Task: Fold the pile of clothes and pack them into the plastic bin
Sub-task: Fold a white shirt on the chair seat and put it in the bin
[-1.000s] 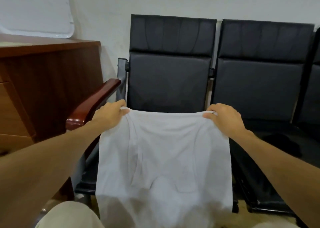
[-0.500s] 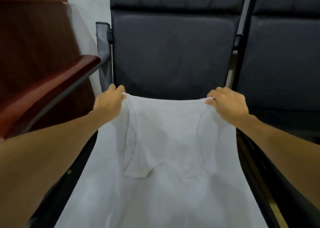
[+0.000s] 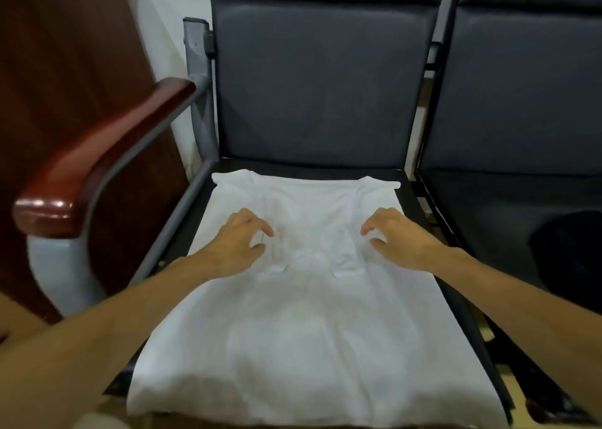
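White thin-cotton sleeveless top [image 3: 309, 314] lies flat, neck away, on black padded chair seat [image 3: 325, 168], presumably as folding surface; left hand [image 3: 239, 243] and right hand [image 3: 399, 236] over its chest, fingers loosely curled, gripping nothing; bin unseen.

White garment [image 3: 312, 331] lies spread flat on the dark chair seat [image 3: 420, 213], near edge overhanging the seat front.

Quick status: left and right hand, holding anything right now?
Left hand: open, fingers loosely curled over the white shirt, gripping nothing.
Right hand: open, likewise gripping nothing.
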`<action>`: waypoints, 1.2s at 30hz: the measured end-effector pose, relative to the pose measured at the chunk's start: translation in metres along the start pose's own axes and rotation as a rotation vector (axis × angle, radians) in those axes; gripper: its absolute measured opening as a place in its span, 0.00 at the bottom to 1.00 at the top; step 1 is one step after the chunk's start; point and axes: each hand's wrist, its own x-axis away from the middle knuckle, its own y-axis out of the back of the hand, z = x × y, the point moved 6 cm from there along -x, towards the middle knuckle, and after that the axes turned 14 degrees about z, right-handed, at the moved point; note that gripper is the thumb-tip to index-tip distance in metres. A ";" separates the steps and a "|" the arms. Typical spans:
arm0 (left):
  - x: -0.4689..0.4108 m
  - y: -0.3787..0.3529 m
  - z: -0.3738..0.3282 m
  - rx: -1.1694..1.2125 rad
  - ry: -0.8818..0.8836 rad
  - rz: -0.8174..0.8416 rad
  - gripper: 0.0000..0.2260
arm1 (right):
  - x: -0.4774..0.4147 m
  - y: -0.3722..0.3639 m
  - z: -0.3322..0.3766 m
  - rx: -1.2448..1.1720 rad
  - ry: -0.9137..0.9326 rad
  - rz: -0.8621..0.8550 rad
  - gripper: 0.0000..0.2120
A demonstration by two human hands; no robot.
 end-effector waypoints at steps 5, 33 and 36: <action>0.076 -0.025 -0.039 0.157 -0.115 0.236 0.04 | 0.067 -0.035 0.042 -0.021 0.060 0.217 0.07; 0.112 -0.071 -0.087 0.022 -0.253 0.450 0.03 | 0.127 -0.069 0.080 0.031 0.278 0.391 0.09; 0.107 -0.059 -0.070 0.355 -0.133 0.475 0.05 | 0.116 -0.063 0.067 -0.059 0.216 0.334 0.08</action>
